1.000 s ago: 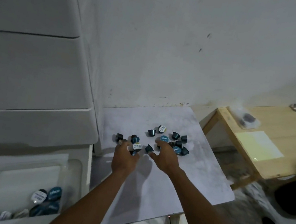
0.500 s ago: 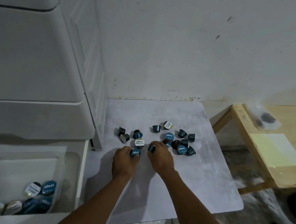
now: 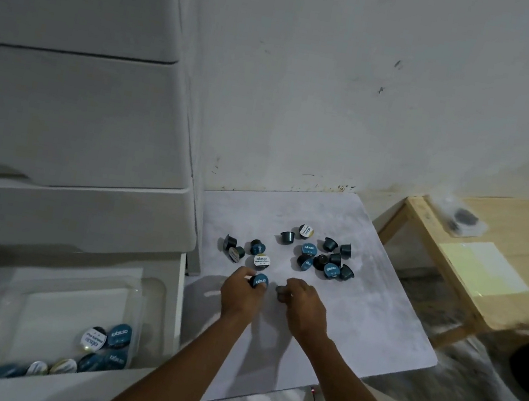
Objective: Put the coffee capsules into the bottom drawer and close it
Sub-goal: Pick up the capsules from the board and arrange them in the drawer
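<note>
Fingers of the left hand (image 3: 241,292) curl round a blue capsule (image 3: 260,281), while the right hand (image 3: 303,307) pinches a dark capsule (image 3: 281,292), both just short of the pile (image 3: 320,256).

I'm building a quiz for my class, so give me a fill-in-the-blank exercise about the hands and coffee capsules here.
The left hand holds a capsule with a ___ lid.
The bottom drawer stands ___.
That drawer lies to the ___ of the loose capsules.
Missing words: blue; open; left.
</note>
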